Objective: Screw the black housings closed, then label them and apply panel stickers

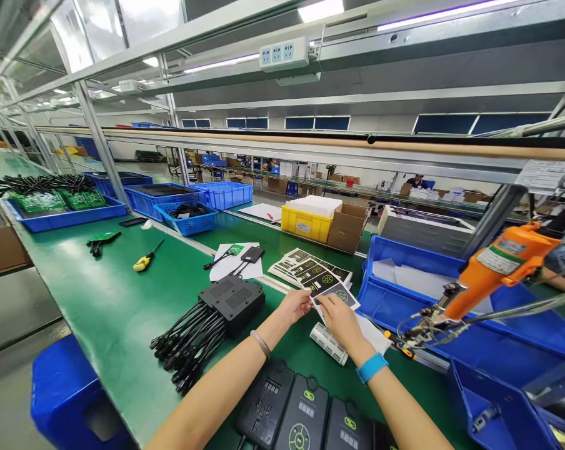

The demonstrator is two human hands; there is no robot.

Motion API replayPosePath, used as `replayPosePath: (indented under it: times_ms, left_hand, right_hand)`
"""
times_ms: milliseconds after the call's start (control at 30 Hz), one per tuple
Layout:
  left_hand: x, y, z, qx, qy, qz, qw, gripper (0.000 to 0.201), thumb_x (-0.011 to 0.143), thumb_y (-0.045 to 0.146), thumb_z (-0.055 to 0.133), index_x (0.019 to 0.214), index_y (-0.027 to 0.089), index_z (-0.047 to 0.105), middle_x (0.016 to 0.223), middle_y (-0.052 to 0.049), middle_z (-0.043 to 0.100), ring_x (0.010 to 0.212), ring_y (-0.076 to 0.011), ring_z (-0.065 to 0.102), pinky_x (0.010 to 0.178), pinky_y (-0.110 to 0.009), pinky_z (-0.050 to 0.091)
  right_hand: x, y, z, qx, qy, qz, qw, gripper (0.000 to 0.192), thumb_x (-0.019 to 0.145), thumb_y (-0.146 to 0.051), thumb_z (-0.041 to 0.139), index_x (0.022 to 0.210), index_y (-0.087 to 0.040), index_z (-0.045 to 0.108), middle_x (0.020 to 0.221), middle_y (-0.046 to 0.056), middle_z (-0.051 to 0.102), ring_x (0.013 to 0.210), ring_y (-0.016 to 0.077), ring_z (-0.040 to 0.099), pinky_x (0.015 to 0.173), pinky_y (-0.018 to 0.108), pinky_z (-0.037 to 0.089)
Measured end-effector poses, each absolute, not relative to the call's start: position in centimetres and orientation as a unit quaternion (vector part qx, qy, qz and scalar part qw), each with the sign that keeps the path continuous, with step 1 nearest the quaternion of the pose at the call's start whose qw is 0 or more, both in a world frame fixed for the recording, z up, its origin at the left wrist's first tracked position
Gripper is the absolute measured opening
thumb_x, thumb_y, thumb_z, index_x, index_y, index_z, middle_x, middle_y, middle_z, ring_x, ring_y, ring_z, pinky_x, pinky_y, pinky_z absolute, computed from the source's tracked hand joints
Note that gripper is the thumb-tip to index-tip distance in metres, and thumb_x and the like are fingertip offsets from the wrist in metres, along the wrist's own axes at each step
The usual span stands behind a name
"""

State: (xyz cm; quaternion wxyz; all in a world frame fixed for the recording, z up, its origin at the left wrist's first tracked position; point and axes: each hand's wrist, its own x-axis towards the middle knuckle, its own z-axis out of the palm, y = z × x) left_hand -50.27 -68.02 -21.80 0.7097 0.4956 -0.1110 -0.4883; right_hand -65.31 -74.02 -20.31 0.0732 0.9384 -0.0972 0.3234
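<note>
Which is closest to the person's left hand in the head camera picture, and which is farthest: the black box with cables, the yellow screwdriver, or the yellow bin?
From the left hand:
1. Black box with cables, just to its left on the green mat.
2. Yellow bin, behind it, farther back on the bench.
3. Yellow screwdriver, far off to the left.

**Site: electronics assembly line, factory floor**

Long green worktop under aluminium framing with overhead strip lights and a socket strip. Blue parts bins hold circuit boards. Suspended orange electric screwdriver. More benches and cartons behind.
</note>
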Motion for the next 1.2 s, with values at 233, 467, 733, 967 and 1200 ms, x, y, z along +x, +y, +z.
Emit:
replayPosePath:
  times_ms: [233, 467, 733, 967, 1200]
  left_hand:
    - [-51.0, -67.6, -20.9, 0.573, -0.186, -0.441, 0.665, 0.020, 0.096, 0.030, 0.060, 0.104, 0.012, 0.061, 0.090, -0.002, 0.063, 0.068, -0.0106, 0.061, 0.059, -0.024, 0.054]
    - [-49.2, -66.9, -20.2, 0.670, -0.265, -0.313, 0.618, 0.022, 0.097, 0.032, 0.058, 0.108, 0.013, 0.061, 0.095, -0.004, 0.064, 0.075, -0.0133, 0.063, 0.066, -0.029, 0.056]
    - [-50.4, -52.1, -20.2, 0.725, -0.426, -0.230, 0.490, 0.022, 0.076, 0.014, 0.073, 0.097, 0.020, 0.072, 0.098, -0.003, 0.070, 0.088, -0.0201, 0.064, 0.085, -0.030, 0.049]
    - [-55.5, -39.3, -24.7, 0.722, -0.510, -0.138, 0.446, 0.013, 0.090, 0.027, 0.065, 0.101, 0.020, 0.066, 0.099, -0.005, 0.070, 0.091, -0.0184, 0.066, 0.080, -0.030, 0.054]
    - [-57.1, -38.1, -28.5, 0.687, -0.587, 0.073, 0.422, 0.026, 0.093, 0.021, 0.062, 0.118, 0.013, 0.062, 0.111, -0.010, 0.072, 0.109, -0.0221, 0.067, 0.095, -0.036, 0.057]
  right_hand:
    - [-66.0, -74.1, -18.1, 0.932, -0.050, 0.353, 0.060, 0.029, 0.095, -0.014, 0.043, 0.091, -0.019, 0.071, 0.084, 0.006, 0.064, 0.070, 0.0128, 0.060, 0.057, 0.022, 0.045]
    - [-69.8, -68.2, -14.2, 0.873, -0.044, 0.484, -0.041, 0.018, 0.093, -0.022, 0.053, 0.093, -0.020, 0.072, 0.085, 0.007, 0.068, 0.077, 0.0151, 0.063, 0.069, 0.028, 0.052]
    - [-70.2, -60.9, -17.7, 0.683, -0.285, 0.310, -0.597, 0.034, 0.068, -0.048, 0.075, 0.079, -0.016, 0.071, 0.059, 0.000, 0.059, 0.045, 0.0103, 0.051, 0.042, 0.024, 0.046]
    - [-68.3, -60.1, -23.2, 0.614, -0.357, 0.238, -0.663, 0.045, 0.062, -0.053, 0.079, 0.080, -0.013, 0.068, 0.054, -0.001, 0.055, 0.042, 0.0076, 0.047, 0.038, 0.020, 0.039]
    - [-68.3, -60.0, -24.1, 0.603, -0.397, 0.228, -0.653, 0.047, 0.060, -0.053, 0.082, 0.083, -0.014, 0.069, 0.058, -0.002, 0.055, 0.044, 0.0064, 0.047, 0.040, 0.018, 0.038]
